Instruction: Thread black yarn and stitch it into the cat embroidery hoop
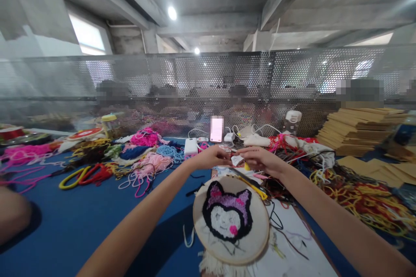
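My left hand (212,157) and my right hand (261,160) are raised close together beyond an embroidery hoop, their fingers curved in towards each other. Between the fingertips shows a small white piece (238,160); whether it is held or lies behind them is unclear. Both hands look pinched, but what is in them is too small to name. The round embroidery hoop (201,238) lies below, its cream cloth bearing a tufted black, purple and white cartoon head (227,214) with pink spots. Yellow-handled scissors (260,190) rest at the hoop's upper right edge.
Yarn heaps (152,162) in pink, blue and other colours lie left, with more tangled yarn (367,207) right. A lit phone (216,130) stands ahead, beside a white box (190,147). Stacked brown envelopes (354,132) stand right. A perforated metal screen (195,73) crosses behind.
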`<state>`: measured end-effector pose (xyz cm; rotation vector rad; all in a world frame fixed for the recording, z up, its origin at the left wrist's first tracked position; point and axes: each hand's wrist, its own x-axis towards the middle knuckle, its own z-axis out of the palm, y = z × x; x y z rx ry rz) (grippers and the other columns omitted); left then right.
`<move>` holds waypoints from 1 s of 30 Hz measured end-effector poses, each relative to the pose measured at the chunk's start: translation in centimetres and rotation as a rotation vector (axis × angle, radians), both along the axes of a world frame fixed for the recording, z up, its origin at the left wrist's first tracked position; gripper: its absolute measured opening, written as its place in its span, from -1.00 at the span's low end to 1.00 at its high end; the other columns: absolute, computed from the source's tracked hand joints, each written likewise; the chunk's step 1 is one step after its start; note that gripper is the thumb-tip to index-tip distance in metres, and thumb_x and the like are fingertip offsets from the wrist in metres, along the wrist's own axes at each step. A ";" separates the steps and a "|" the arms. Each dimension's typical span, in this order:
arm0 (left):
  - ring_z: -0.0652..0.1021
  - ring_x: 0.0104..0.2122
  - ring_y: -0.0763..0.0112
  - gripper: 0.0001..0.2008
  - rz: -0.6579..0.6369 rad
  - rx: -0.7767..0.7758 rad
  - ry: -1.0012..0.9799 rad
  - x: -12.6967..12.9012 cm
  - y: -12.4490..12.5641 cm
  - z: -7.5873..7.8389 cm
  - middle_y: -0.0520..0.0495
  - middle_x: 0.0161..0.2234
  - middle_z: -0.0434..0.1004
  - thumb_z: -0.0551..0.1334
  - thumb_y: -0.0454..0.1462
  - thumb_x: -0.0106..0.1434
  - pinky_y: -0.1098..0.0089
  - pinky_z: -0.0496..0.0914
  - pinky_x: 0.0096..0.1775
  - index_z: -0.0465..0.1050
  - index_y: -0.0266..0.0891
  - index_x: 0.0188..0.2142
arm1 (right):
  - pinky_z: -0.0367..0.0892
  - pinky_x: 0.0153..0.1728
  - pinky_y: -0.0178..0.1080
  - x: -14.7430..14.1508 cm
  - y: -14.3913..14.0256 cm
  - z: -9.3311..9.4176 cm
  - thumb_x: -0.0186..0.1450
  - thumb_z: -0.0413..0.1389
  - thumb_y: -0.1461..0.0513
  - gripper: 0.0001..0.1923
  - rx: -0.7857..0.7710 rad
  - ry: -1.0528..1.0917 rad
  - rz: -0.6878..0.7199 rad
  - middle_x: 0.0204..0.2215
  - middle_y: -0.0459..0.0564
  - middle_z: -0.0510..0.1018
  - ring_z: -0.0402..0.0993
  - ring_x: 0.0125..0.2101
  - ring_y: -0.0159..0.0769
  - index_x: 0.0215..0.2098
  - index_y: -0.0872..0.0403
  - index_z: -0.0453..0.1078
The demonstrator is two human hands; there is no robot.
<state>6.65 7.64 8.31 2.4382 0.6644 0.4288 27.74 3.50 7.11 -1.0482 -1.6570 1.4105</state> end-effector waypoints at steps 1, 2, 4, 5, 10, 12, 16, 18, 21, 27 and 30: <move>0.23 -0.56 0.57 -0.75 -0.016 -0.011 -0.010 0.2 -0.2 -0.1 0.04 -0.56 0.35 0.17 -0.17 0.15 0.51 0.09 -0.49 0.52 -0.31 -0.38 | -0.26 -0.68 -0.37 0.0 0.3 -0.2 0.07 0.11 0.11 -0.58 0.035 -0.004 -0.076 -0.77 -0.30 0.03 -0.20 -0.73 -0.55 -0.14 0.15 0.44; 0.22 -0.56 0.58 -0.75 -0.026 -0.014 -0.016 0.3 -0.4 0.0 0.05 -0.57 0.34 0.17 -0.17 0.15 0.51 0.09 -0.50 0.52 -0.31 -0.38 | -0.25 -0.68 -0.37 0.0 0.5 -0.4 0.08 0.10 0.10 -0.56 0.061 -0.025 -0.135 -0.77 -0.29 0.04 -0.20 -0.72 -0.55 -0.13 0.16 0.43; 0.19 -0.58 0.58 -0.75 -0.011 0.008 -0.011 0.4 -0.7 0.2 0.06 -0.60 0.30 0.16 -0.17 0.16 0.52 0.06 -0.52 0.52 -0.31 -0.38 | -0.24 -0.67 -0.37 0.1 1.0 -0.8 0.05 0.13 0.11 -0.62 0.087 -0.085 -0.173 -0.77 -0.27 0.11 -0.16 -0.71 -0.55 -0.22 0.16 0.47; 0.18 -0.59 0.59 -0.75 0.011 0.026 0.000 0.3 -0.8 0.4 0.07 -0.62 0.28 0.16 -0.18 0.16 0.51 0.05 -0.53 0.53 -0.31 -0.38 | -0.23 -0.67 -0.37 0.1 1.0 -1.0 0.02 0.15 0.14 -0.67 0.087 -0.115 -0.157 -0.78 -0.25 0.14 -0.14 -0.71 -0.55 -0.29 0.16 0.50; 0.21 -0.59 0.57 -0.75 0.097 0.099 0.042 -0.4 -0.5 1.0 0.03 -0.59 0.36 0.15 -0.20 0.15 0.50 0.05 -0.53 0.54 -0.32 -0.38 | -0.23 -0.68 -0.36 -0.1 0.0 -0.7 -0.03 0.21 0.19 -0.81 -0.002 -0.273 0.057 -0.80 -0.19 0.22 -0.07 -0.73 -0.56 -0.49 0.16 0.54; 0.20 -0.58 0.57 -0.72 0.087 0.102 0.037 -0.6 -0.2 1.0 0.03 -0.59 0.34 0.16 -0.16 0.15 0.50 0.05 -0.53 0.53 -0.33 -0.39 | -0.24 -0.68 -0.36 -0.2 -0.5 -0.4 0.00 0.19 0.18 -0.79 -0.038 -0.252 0.154 -0.78 -0.20 0.21 -0.07 -0.73 -0.56 -0.44 0.15 0.54; 0.17 -0.59 0.57 -0.70 0.046 0.059 0.007 -0.5 -0.1 0.8 0.06 -0.61 0.28 0.15 -0.13 0.15 0.50 0.03 -0.53 0.52 -0.33 -0.41 | -0.29 -0.68 -0.37 -0.1 -0.4 -0.1 0.05 0.18 0.20 -0.74 -0.083 0.039 0.125 -0.78 -0.28 0.06 -0.18 -0.72 -0.57 -0.29 0.13 0.50; 0.19 -0.58 0.57 -0.73 0.023 0.031 -0.013 -0.3 -0.2 0.7 0.06 -0.59 0.30 0.14 -0.16 0.16 0.51 0.05 -0.52 0.52 -0.32 -0.38 | -0.31 -0.68 -0.39 0.0 -0.1 -0.2 0.04 0.19 0.19 -0.69 -0.074 0.167 -0.008 -0.78 -0.29 0.05 -0.19 -0.73 -0.58 -0.24 0.14 0.46; 0.22 -0.57 0.58 -0.76 0.012 0.012 -0.029 0.0 -0.4 0.5 0.04 -0.56 0.35 0.14 -0.21 0.17 0.51 0.08 -0.50 0.52 -0.32 -0.36 | -0.34 -0.70 -0.40 0.0 0.4 -0.5 0.01 0.21 0.18 -0.64 -0.053 0.235 -0.135 -0.78 -0.29 0.08 -0.17 -0.74 -0.60 -0.23 0.17 0.43; 0.24 -0.55 0.58 -0.77 0.021 -0.059 -0.057 0.6 -0.5 0.0 0.04 -0.55 0.37 0.15 -0.23 0.18 0.51 0.11 -0.48 0.52 -0.34 -0.33 | -0.33 -0.71 -0.42 -0.2 0.8 -1.1 0.05 0.19 0.18 -0.66 -0.060 0.285 -0.102 -0.78 -0.31 0.08 -0.18 -0.76 -0.62 -0.22 0.16 0.39; 0.20 -0.57 0.58 -0.76 0.031 -0.068 -0.081 0.7 -0.5 -0.2 0.05 -0.58 0.32 0.14 -0.22 0.18 0.51 0.09 -0.50 0.52 -0.35 -0.33 | -0.31 -0.71 -0.43 -0.4 0.7 -1.2 0.08 0.17 0.20 -0.67 -0.072 0.320 -0.069 -0.78 -0.33 0.04 -0.19 -0.76 -0.62 -0.18 0.15 0.35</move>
